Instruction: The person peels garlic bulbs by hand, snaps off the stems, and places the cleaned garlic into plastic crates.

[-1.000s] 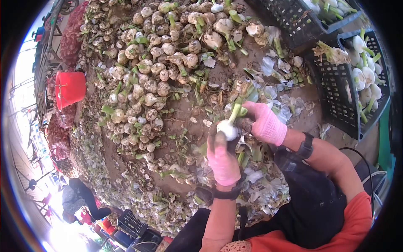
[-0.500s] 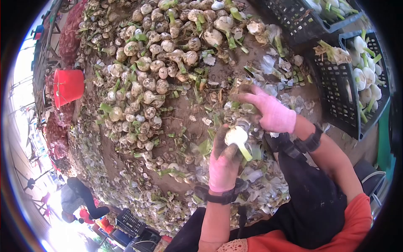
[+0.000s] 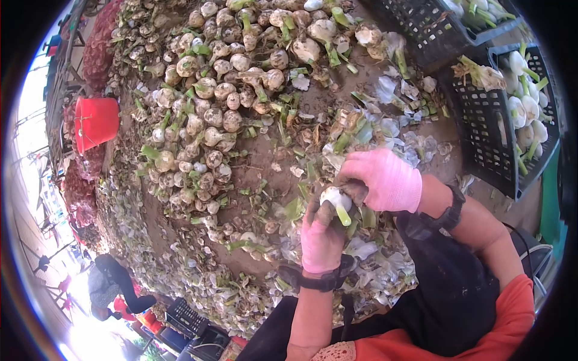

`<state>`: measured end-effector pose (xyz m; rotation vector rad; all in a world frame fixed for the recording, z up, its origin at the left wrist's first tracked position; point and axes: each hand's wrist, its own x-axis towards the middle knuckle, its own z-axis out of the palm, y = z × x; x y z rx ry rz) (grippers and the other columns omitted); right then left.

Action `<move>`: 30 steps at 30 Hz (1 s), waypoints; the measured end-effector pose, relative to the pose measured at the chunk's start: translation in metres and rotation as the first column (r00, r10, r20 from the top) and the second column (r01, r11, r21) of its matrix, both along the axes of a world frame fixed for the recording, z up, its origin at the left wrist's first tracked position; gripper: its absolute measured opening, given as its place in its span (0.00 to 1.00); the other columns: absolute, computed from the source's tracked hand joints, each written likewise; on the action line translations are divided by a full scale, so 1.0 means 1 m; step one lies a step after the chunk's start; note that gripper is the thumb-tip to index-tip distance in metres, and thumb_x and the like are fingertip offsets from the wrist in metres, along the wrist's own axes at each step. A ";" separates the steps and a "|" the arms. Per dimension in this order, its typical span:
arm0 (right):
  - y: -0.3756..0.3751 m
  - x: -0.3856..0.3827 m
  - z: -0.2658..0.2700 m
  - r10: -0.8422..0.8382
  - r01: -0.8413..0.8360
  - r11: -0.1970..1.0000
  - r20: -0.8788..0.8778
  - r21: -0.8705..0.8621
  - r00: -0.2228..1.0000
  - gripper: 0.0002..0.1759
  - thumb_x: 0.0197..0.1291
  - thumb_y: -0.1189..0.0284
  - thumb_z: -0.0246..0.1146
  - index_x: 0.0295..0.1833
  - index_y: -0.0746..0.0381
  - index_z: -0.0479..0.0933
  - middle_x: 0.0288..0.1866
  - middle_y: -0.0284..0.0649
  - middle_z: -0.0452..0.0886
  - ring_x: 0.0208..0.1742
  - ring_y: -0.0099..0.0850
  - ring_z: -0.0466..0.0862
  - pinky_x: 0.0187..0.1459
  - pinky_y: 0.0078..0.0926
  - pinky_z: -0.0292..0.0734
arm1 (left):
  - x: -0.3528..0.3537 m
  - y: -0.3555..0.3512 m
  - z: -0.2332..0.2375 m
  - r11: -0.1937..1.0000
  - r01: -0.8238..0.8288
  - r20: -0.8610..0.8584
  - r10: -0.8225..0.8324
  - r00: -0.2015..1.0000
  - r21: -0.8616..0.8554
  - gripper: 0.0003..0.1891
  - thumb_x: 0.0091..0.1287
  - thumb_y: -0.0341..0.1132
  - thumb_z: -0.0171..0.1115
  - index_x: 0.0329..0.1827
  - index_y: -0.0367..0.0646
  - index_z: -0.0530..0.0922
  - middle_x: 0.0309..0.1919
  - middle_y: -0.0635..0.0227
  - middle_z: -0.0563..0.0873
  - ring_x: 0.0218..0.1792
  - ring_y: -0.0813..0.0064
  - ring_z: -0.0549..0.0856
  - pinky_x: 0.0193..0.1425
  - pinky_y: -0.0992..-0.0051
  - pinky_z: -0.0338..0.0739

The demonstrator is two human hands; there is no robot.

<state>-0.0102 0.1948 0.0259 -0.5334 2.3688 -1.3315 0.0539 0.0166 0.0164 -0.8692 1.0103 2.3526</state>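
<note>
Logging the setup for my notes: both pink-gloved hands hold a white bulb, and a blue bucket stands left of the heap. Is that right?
No: the bucket is red, not blue, as the head view shows. The left hand and right hand, both pink-gloved, do hold a white bulb, and the bucket stands left of the heap.

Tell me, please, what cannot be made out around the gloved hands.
1. Head view: how the right hand grips the white bulb in the left hand; its fingertips curl under its glove.
2. Head view: upper black crate, cut off by the lens edge.
3. Head view: background person, too small, washed out by glare.
</note>
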 end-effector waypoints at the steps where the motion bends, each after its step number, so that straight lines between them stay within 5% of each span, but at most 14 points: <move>1: -0.001 0.000 -0.003 0.004 -0.004 1.000 -0.001 0.005 1.000 0.13 0.45 0.78 0.63 0.41 0.61 0.79 0.35 0.44 0.79 0.39 0.46 0.81 0.40 0.38 0.76 | 0.000 -0.001 0.001 1.000 0.001 0.001 -0.001 1.000 0.000 0.26 0.62 0.39 0.65 0.61 0.38 0.69 0.51 0.60 0.80 0.52 0.64 0.81 0.61 0.60 0.75; 4: 0.001 -0.003 -0.003 0.036 -0.036 0.999 0.031 -0.011 0.999 0.13 0.45 0.77 0.62 0.40 0.61 0.76 0.35 0.45 0.79 0.40 0.47 0.81 0.41 0.40 0.76 | -0.003 -0.008 0.006 0.995 0.091 0.059 -0.094 0.994 0.050 0.28 0.61 0.44 0.64 0.60 0.36 0.69 0.48 0.58 0.81 0.49 0.63 0.82 0.56 0.62 0.78; 7: 0.004 -0.008 -0.023 0.011 -0.012 0.999 0.030 0.030 0.999 0.11 0.46 0.75 0.62 0.39 0.61 0.75 0.35 0.45 0.79 0.40 0.47 0.81 0.42 0.42 0.76 | -0.003 -0.012 0.011 0.933 0.282 0.021 -0.294 0.956 0.223 0.36 0.59 0.50 0.64 0.63 0.33 0.67 0.37 0.59 0.82 0.36 0.68 0.82 0.35 0.73 0.77; 12: 0.016 0.005 -0.071 0.025 -0.043 0.944 0.057 0.328 0.998 0.22 0.44 0.80 0.61 0.50 0.56 0.78 0.44 0.44 0.76 0.48 0.47 0.79 0.50 0.41 0.74 | 0.003 -0.012 0.010 0.957 0.253 -0.038 -0.250 0.968 0.145 0.40 0.59 0.55 0.65 0.66 0.34 0.65 0.36 0.63 0.81 0.35 0.72 0.80 0.34 0.75 0.74; 14: 0.019 0.006 -0.041 0.060 -0.052 0.941 -0.014 0.334 0.998 0.28 0.45 0.80 0.62 0.56 0.53 0.77 0.53 0.44 0.74 0.56 0.48 0.75 0.57 0.42 0.72 | 0.001 -0.013 0.007 0.972 0.224 -0.068 -0.219 0.973 0.073 0.38 0.61 0.56 0.63 0.65 0.35 0.66 0.38 0.63 0.81 0.37 0.71 0.81 0.38 0.73 0.76; 16: 0.013 0.003 -0.013 -0.054 0.054 0.998 0.000 -0.008 0.999 0.28 0.46 0.78 0.63 0.57 0.55 0.76 0.61 0.45 0.72 0.62 0.48 0.72 0.61 0.42 0.70 | -0.005 -0.013 0.003 0.959 0.257 -0.061 -0.265 0.962 -0.118 0.35 0.63 0.55 0.61 0.65 0.36 0.67 0.44 0.62 0.81 0.42 0.70 0.81 0.44 0.71 0.77; 18: 0.004 0.007 -0.004 -0.014 0.018 0.990 0.030 -0.137 0.999 0.27 0.47 0.78 0.63 0.58 0.56 0.75 0.62 0.45 0.72 0.62 0.48 0.72 0.61 0.41 0.70 | -0.009 -0.010 -0.006 0.964 0.210 0.048 -0.205 0.978 -0.164 0.34 0.64 0.52 0.62 0.64 0.35 0.66 0.49 0.62 0.80 0.49 0.69 0.81 0.52 0.68 0.78; 20: -0.003 0.009 -0.009 0.024 -0.009 0.968 0.059 -0.249 0.998 0.27 0.48 0.78 0.64 0.58 0.57 0.75 0.63 0.45 0.73 0.62 0.48 0.73 0.62 0.40 0.70 | -0.010 -0.004 -0.009 0.945 0.206 -0.048 -0.224 0.973 -0.253 0.26 0.62 0.42 0.68 0.57 0.34 0.72 0.47 0.61 0.81 0.47 0.71 0.82 0.51 0.75 0.78; 23: -0.006 0.006 -0.024 0.061 0.039 0.947 0.298 -0.318 0.953 0.24 0.53 0.75 0.64 0.58 0.61 0.74 0.49 0.44 0.82 0.51 0.37 0.82 0.52 0.31 0.77 | -0.008 -0.017 -0.018 0.763 0.237 -0.059 -0.338 0.939 -0.602 0.20 0.60 0.37 0.70 0.52 0.37 0.76 0.44 0.64 0.82 0.44 0.74 0.81 0.49 0.78 0.77; 25: 0.009 -0.002 -0.027 -0.005 0.274 0.872 0.552 -0.406 0.834 0.23 0.55 0.69 0.65 0.58 0.61 0.75 0.50 0.39 0.82 0.48 0.29 0.82 0.49 0.26 0.76 | -0.005 -0.058 -0.031 0.385 0.123 -0.018 -0.344 0.939 -0.915 0.17 0.57 0.31 0.71 0.49 0.41 0.78 0.42 0.66 0.82 0.41 0.75 0.81 0.51 0.75 0.78; 26: 0.016 -0.006 -0.025 -0.018 0.410 0.788 0.649 -0.459 0.760 0.21 0.56 0.72 0.63 0.57 0.60 0.75 0.48 0.40 0.83 0.47 0.29 0.83 0.45 0.22 0.77 | -0.002 -0.082 -0.038 0.268 0.081 0.016 -0.236 0.972 -0.960 0.17 0.57 0.29 0.70 0.49 0.41 0.78 0.45 0.65 0.81 0.46 0.72 0.80 0.55 0.71 0.78; 28: 0.030 -0.008 -0.027 -0.035 0.815 0.355 0.865 -0.458 0.501 0.21 0.62 0.71 0.59 0.62 0.60 0.72 0.54 0.40 0.81 0.47 0.28 0.83 0.41 0.19 0.77 | 0.006 -0.139 -0.050 -0.078 0.171 0.182 -0.157 0.971 -0.982 0.21 0.54 0.25 0.68 0.53 0.42 0.77 0.52 0.59 0.77 0.55 0.62 0.77 0.65 0.65 0.72; 29: 0.058 -0.003 -0.060 -0.264 0.395 0.858 0.377 -0.330 0.888 0.22 0.69 0.69 0.51 0.67 0.60 0.67 0.59 0.41 0.78 0.52 0.27 0.81 0.41 0.18 0.78 | 0.005 -0.149 -0.041 -0.111 0.262 0.260 0.032 0.965 -0.959 0.26 0.55 0.28 0.66 0.59 0.40 0.74 0.55 0.56 0.74 0.52 0.63 0.77 0.62 0.66 0.74; 30: 0.051 -0.020 -0.028 0.104 0.604 0.329 0.664 -0.726 0.741 0.24 0.68 0.66 0.53 0.69 0.56 0.66 0.62 0.37 0.76 0.57 0.27 0.79 0.46 0.19 0.79 | 0.007 -0.164 -0.038 -0.204 0.435 0.409 0.155 0.899 -0.877 0.30 0.56 0.27 0.64 0.65 0.41 0.69 0.58 0.52 0.71 0.57 0.60 0.76 0.65 0.64 0.74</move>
